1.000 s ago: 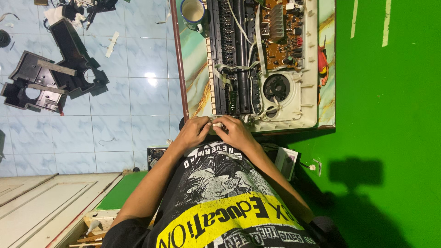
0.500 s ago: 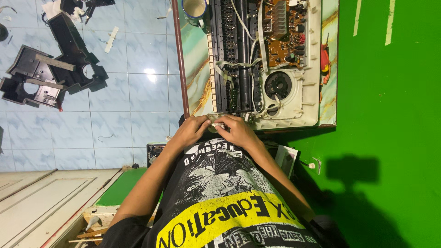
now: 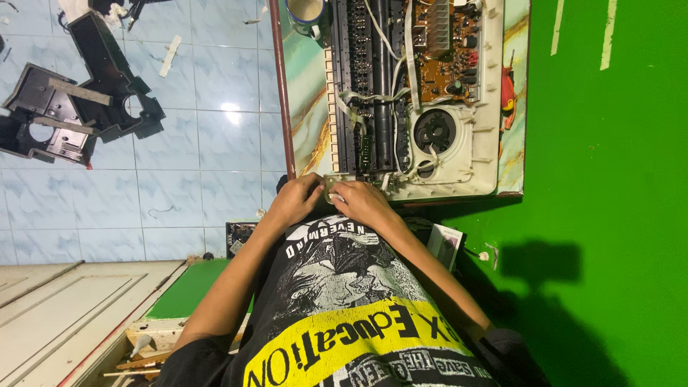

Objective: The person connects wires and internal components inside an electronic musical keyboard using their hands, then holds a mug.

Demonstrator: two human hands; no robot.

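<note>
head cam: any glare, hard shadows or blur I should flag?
Head view: a bright glare spot sits on the tiled floor; a hard dark shadow falls on the green surface. The opened keyboard is sharp and evenly lit. The left hand and right hand meet over a small part, too small to make out. No motion blur to speak of.

Left hand (image 3: 295, 202), right hand (image 3: 364, 203), fingers pinched together

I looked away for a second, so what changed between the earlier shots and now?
Little changed. Both hands, left hand and right hand, stay pinched together on a small part at the opened keyboard's near edge. The mug and black casing pieces have not moved.
</note>
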